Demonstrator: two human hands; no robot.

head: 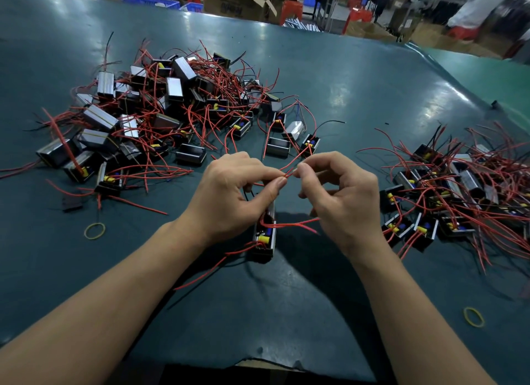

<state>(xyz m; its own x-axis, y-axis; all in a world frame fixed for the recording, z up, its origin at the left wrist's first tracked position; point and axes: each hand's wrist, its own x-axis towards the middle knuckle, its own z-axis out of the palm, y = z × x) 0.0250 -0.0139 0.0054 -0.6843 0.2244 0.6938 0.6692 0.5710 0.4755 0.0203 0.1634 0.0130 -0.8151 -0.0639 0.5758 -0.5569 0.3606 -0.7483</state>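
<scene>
Looks like the lead-joining step. The left hand (229,195) and right hand (341,195) each pinch the red leads (289,173) at the tips with thumb and forefinger. The black module (265,239) lies on the bench (344,83) just under the left hand. The next move probably needs a tight, even twist without yanking the leads.

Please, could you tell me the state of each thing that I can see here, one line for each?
left hand: pinches the red wire ends.
right hand: pinches the same red wire ends.
red wire ends: held between both hands, close together.
black module: below the hands, open side up, parts showing.
left pile: loose, wires tangled.
right pile: loose, wires tangled.
left rubber band: lying flat, free.
right rubber band: lying flat, free.
</scene>
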